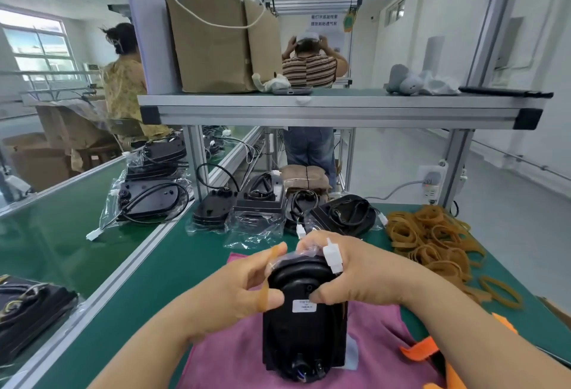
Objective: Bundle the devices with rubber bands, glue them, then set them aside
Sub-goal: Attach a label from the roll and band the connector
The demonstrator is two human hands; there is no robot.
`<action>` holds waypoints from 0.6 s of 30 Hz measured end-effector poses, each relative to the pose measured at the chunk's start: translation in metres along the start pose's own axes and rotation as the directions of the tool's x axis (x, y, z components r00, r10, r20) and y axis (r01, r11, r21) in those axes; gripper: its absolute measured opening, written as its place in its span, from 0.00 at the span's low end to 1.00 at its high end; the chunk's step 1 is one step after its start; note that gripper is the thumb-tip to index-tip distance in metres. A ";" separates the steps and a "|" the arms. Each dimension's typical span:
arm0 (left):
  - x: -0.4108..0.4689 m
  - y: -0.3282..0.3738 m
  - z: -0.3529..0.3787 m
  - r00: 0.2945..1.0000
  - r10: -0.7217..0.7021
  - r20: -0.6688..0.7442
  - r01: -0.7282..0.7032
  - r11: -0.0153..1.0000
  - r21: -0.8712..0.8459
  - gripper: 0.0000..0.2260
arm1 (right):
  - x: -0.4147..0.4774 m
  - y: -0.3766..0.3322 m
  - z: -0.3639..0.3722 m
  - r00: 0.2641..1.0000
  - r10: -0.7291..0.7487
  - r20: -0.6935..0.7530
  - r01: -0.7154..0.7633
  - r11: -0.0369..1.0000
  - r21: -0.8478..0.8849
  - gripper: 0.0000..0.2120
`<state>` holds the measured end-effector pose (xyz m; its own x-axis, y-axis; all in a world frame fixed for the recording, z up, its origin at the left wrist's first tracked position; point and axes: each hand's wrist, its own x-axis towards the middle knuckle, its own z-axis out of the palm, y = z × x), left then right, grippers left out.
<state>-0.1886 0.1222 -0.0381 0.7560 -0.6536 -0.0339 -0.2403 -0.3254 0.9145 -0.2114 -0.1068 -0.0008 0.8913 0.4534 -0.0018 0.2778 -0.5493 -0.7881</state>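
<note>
A black device (304,327) with a white label lies lengthwise on a pink cloth (234,354) in front of me. My left hand (238,293) stretches a tan rubber band (266,288) beside the device's far left end, fingers curled round the band. My right hand (352,274) grips the device's far end, thumb pressed near the label, with a white cable plug (333,255) lying over its fingers. A loose heap of rubber bands (432,240) lies on the green mat to the right.
Several bagged black devices with cables (256,203) lie at the back of the bench under a metal shelf (333,107). More devices (151,194) sit on the green conveyor to the left. Orange fabric (423,350) lies at the right. Two people stand beyond.
</note>
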 end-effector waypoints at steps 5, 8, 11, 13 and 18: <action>-0.005 -0.003 0.015 0.995 0.086 -0.042 -0.093 0.970 -0.224 0.48 | -0.002 0.001 0.003 1.000 -0.011 0.016 0.011 1.000 0.003 0.19; -0.001 0.005 0.016 0.992 0.113 -0.050 -0.121 0.971 -0.206 0.47 | -0.003 -0.001 0.002 0.999 -0.015 0.038 0.016 1.000 -0.013 0.21; 0.008 0.018 0.021 0.991 0.099 -0.094 -0.092 0.992 0.082 0.47 | -0.001 -0.007 0.002 0.995 -0.080 0.066 0.081 0.997 -0.020 0.22; 0.012 0.024 0.022 0.988 0.099 -0.115 -0.073 0.975 0.211 0.47 | -0.001 -0.011 0.002 0.990 -0.113 0.082 0.117 0.992 -0.045 0.21; 0.017 0.025 0.021 0.989 0.098 -0.108 -0.070 0.967 0.244 0.43 | -0.001 -0.007 0.008 0.994 -0.112 0.018 0.113 0.980 -0.164 0.17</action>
<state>-0.1944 0.0881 -0.0247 0.7900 -0.6049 0.1000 -0.4338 -0.4363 0.7883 -0.2165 -0.0981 -0.0003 0.8479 0.5248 0.0751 0.4322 -0.6021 -0.6714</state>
